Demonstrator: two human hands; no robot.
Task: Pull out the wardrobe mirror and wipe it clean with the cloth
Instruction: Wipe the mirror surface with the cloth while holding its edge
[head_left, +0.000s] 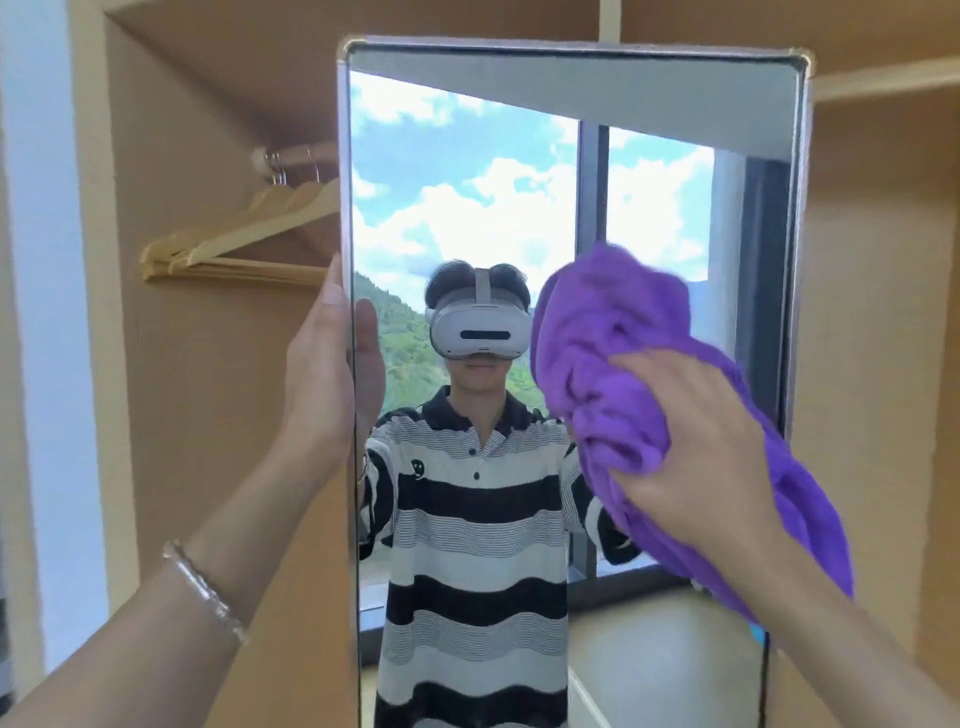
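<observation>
The tall wardrobe mirror (467, 156) stands pulled out in front of me, filling the middle of the view and reflecting a window, sky and a person in a striped shirt. My left hand (317, 364) grips its left edge at mid height, the thumb side wrapped onto the glass. My right hand (696, 447) presses a bunched purple cloth (613, 343) flat against the right half of the glass. The cloth's tail hangs down past my right wrist.
Behind the mirror is an open wooden wardrobe (208, 415). Several wooden hangers (234, 244) hang from a rail (296, 156) at the upper left. A shelf (883, 83) crosses the upper right compartment. A pale wall strip runs down the far left.
</observation>
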